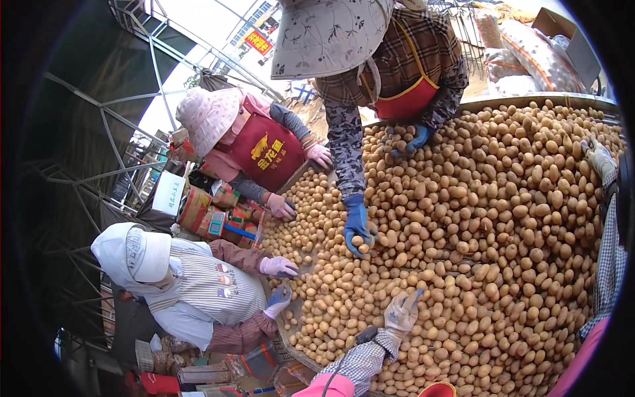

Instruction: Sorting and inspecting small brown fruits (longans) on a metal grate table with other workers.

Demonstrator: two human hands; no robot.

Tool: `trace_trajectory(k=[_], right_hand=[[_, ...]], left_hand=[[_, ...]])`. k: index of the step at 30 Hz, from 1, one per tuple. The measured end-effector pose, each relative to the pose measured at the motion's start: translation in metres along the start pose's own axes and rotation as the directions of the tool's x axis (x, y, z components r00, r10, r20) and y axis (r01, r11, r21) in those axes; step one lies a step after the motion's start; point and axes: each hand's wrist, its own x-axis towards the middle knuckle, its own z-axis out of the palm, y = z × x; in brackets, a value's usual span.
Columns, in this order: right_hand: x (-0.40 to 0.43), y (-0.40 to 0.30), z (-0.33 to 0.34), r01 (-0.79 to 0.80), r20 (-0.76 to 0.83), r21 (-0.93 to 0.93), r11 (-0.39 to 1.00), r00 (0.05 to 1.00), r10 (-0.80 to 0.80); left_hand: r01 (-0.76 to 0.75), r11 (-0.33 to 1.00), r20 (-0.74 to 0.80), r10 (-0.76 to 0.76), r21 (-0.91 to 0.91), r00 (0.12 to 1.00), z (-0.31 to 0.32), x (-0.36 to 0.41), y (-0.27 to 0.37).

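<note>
A large heap of small potatoes (476, 223) covers the sorting surface before me. My left hand (401, 313), in a whitish work glove with blue fingertips, lies low over the heap near the bottom middle. Its fingers are extended and touch potatoes; no potato shows in its grasp, and its palm is turned down out of sight. At the far right rim, my right hand (599, 159), in a similar glove, reaches onto the potatoes with its fingertips down. What lies under its palm is hidden. Both my forearms wear checkered sleeves.
Opposite, a person's blue-gloved hand (358, 226) holds potatoes; the other blue glove (414, 141) also grips some. Two more people work at the left edge, their pink glove (281, 206) and lilac glove (279, 267) by the potatoes. Filled mesh sacks (538, 52) and cardboard boxes (196, 208) stand beyond.
</note>
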Motion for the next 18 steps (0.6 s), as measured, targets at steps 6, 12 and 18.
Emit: trace_trajectory(k=[6, 12, 18], right_hand=[[-0.011, -0.008, -0.007, 0.024, 0.097, -0.071, 0.997, 0.995, -0.017], [-0.093, -0.075, 0.022, 0.033, 0.167, 0.199, 0.980, 0.984, -0.067], [-0.185, -0.160, 0.045, 0.010, 0.374, 0.452, 0.892, 0.906, -0.200]], left_hand=[[0.010, 1.000, 0.012, -0.010, -0.023, 1.000, 0.008, -0.002, 0.003], [-0.065, 0.997, -0.059, 0.062, -0.046, 0.996, 0.002, 0.003, -0.001], [-0.137, 0.990, -0.091, 0.134, -0.026, 0.987, 0.002, 0.008, -0.001]])
